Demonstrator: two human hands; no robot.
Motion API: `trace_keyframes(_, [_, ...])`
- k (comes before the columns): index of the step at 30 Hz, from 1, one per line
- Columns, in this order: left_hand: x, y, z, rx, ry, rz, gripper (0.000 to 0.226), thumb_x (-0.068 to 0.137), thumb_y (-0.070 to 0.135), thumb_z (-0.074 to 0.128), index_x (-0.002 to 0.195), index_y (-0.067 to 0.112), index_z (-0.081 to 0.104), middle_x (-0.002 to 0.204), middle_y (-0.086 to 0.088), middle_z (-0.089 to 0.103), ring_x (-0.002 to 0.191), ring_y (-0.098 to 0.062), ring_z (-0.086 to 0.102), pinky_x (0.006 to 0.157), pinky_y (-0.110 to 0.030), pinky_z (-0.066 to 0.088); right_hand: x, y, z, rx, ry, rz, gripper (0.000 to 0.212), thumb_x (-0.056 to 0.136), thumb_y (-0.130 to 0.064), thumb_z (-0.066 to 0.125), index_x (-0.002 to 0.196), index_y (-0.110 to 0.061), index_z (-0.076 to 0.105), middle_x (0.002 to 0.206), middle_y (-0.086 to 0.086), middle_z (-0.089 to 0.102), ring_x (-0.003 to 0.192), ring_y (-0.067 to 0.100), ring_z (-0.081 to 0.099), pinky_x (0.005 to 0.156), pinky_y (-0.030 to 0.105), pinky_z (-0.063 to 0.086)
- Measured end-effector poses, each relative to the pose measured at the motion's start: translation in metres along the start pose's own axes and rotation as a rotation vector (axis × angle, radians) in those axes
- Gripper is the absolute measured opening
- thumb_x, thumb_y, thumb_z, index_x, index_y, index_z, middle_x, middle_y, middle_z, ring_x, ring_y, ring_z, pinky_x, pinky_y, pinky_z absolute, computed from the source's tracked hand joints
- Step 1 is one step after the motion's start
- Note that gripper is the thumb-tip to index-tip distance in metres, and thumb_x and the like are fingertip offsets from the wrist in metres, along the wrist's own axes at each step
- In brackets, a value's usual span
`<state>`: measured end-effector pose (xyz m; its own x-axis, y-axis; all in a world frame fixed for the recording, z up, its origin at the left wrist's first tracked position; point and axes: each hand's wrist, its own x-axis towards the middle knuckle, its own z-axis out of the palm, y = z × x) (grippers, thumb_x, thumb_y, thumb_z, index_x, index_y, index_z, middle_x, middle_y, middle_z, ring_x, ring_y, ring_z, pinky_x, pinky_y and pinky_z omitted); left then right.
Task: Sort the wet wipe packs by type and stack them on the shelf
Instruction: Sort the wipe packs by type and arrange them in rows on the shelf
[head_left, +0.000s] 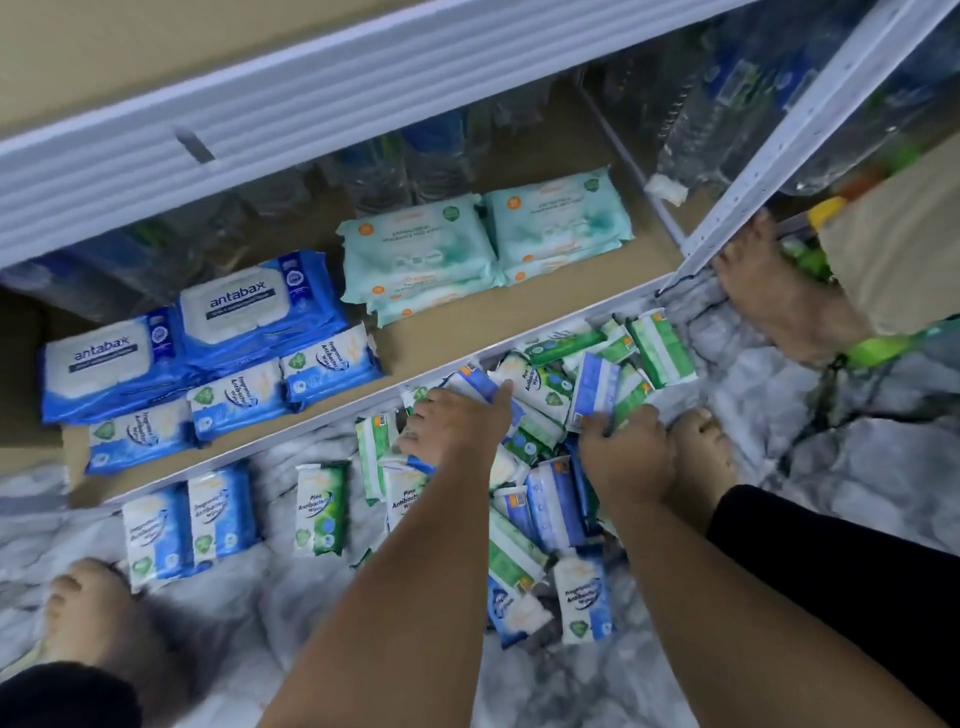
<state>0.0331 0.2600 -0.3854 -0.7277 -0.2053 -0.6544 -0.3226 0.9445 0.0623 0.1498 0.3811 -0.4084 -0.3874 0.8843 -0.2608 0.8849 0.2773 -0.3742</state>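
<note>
Gripping blue packs (480, 384) from the floor pile: both hands, left (457, 421) and right (621, 452).

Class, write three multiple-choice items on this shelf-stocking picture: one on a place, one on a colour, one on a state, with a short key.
1. Where do the antabax packs lie?
A. on the shelf board
B. on the floor
C. in a hand

2. What colour are the Pine packs on the floor?
A. red
B. green and white
C. black

3. What are the hands doing?
A. resting on the shelf rail
B. hanging idle
C. reaching into the floor pile

Key: 1 A, they sit left on the shelf board. 2 B, the wrapper shows it. 3 C, left hand and right hand are down among the loose packs.
</note>
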Motion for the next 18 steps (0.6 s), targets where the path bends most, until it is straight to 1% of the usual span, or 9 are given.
trace_keyframes(3, [0.006, 0.004, 0.008, -0.036, 0.045, -0.032, 0.114, 0.076, 0.09, 0.043, 0.151, 0.006, 0.026, 0.151, -0.014, 0.036, 0.139, -0.033, 0.034, 0.109, -0.051, 0.027, 0.021, -0.015, 0.003, 0.026, -0.161, 0.092, 0.074, 0.091, -0.061, 0.053, 0.137, -0.004, 0.046, 0.133, 0.021, 0.055, 0.122, 0.045, 0.05, 0.095, 0.051, 0.047])
trace_keyframes(5, [0.01, 0.004, 0.01, -0.027, 0.073, -0.025, 0.108, 0.078, 0.085, 0.048, 0.149, 0.006, 0.03, 0.15, -0.013, 0.038, 0.138, -0.031, 0.036, 0.108, -0.05, 0.028, 0.031, -0.023, 0.009, -0.041, -0.25, 0.107, 0.081, 0.087, -0.069, 0.05, 0.141, -0.008, 0.045, 0.138, 0.017, 0.052, 0.123, 0.043, 0.051, 0.098, 0.052, 0.048])
trace_keyframes(7, [0.012, 0.003, 0.009, -0.036, 0.096, 0.0, 0.1, 0.078, 0.081, 0.053, 0.145, 0.008, 0.036, 0.145, -0.009, 0.045, 0.135, -0.029, 0.041, 0.107, -0.049, 0.03, 0.04, -0.026, 0.017, -0.066, -0.288, 0.13, 0.076, 0.08, -0.07, 0.049, 0.126, -0.009, 0.057, 0.127, 0.015, 0.057, 0.11, 0.039, 0.059, 0.088, 0.048, 0.055])
trace_keyframes(8, [0.013, 0.003, 0.007, -0.054, 0.1, 0.015, 0.095, 0.076, 0.079, 0.057, 0.14, 0.01, 0.042, 0.141, -0.007, 0.05, 0.132, -0.028, 0.044, 0.105, -0.048, 0.03, 0.043, -0.027, 0.018, -0.03, -0.295, 0.145, 0.071, 0.078, -0.068, 0.05, 0.116, -0.009, 0.062, 0.118, 0.014, 0.061, 0.1, 0.036, 0.064, 0.078, 0.044, 0.058])
trace_keyframes(10, [0.015, 0.002, 0.004, -0.114, 0.101, 0.038, 0.082, 0.072, 0.075, 0.062, 0.128, 0.016, 0.05, 0.128, -0.003, 0.06, 0.125, -0.026, 0.051, 0.102, -0.046, 0.031, 0.046, -0.029, 0.015, 0.053, -0.304, 0.16, 0.053, 0.08, -0.058, 0.058, 0.096, -0.008, 0.067, 0.097, 0.012, 0.067, 0.077, 0.03, 0.067, 0.057, 0.031, 0.052])
trace_keyframes(12, [0.016, -0.001, 0.001, -0.183, 0.095, 0.048, 0.07, 0.069, 0.07, 0.065, 0.117, 0.021, 0.054, 0.117, 0.0, 0.065, 0.119, -0.024, 0.054, 0.099, -0.045, 0.03, 0.045, -0.029, 0.008, 0.112, -0.326, 0.18, 0.037, 0.086, -0.044, 0.063, 0.075, -0.008, 0.064, 0.075, 0.009, 0.067, 0.06, 0.024, 0.063, 0.05, 0.026, 0.045])
trace_keyframes(13, [0.016, -0.001, -0.001, -0.221, 0.101, 0.056, 0.066, 0.067, 0.068, 0.067, 0.113, 0.022, 0.055, 0.112, 0.001, 0.067, 0.116, -0.024, 0.055, 0.098, -0.045, 0.03, 0.044, -0.029, 0.004, 0.141, -0.335, 0.196, 0.034, 0.087, -0.039, 0.063, 0.07, -0.009, 0.063, 0.07, 0.007, 0.066, 0.057, 0.023, 0.061, 0.049, 0.026, 0.044])
trace_keyframes(16, [0.012, -0.006, -0.011, -0.377, 0.143, 0.13, 0.058, 0.067, 0.065, 0.071, 0.107, 0.026, 0.055, 0.095, 0.007, 0.067, 0.102, -0.022, 0.061, 0.098, -0.044, 0.035, 0.031, -0.033, -0.014, 0.202, -0.347, 0.218, 0.03, 0.086, -0.034, 0.057, 0.082, -0.006, 0.065, 0.075, 0.007, 0.065, 0.059, 0.021, 0.057, 0.047, 0.026, 0.035])
trace_keyframes(18, [0.005, -0.014, -0.023, -0.545, 0.118, 0.245, 0.056, 0.069, 0.064, 0.076, 0.106, 0.027, 0.055, 0.089, 0.014, 0.062, 0.094, -0.018, 0.063, 0.095, -0.044, 0.046, 0.019, -0.042, -0.029, 0.242, -0.332, 0.187, 0.035, 0.092, -0.037, 0.052, 0.09, -0.005, 0.066, 0.077, 0.006, 0.061, 0.064, 0.02, 0.054, 0.05, 0.029, 0.031])
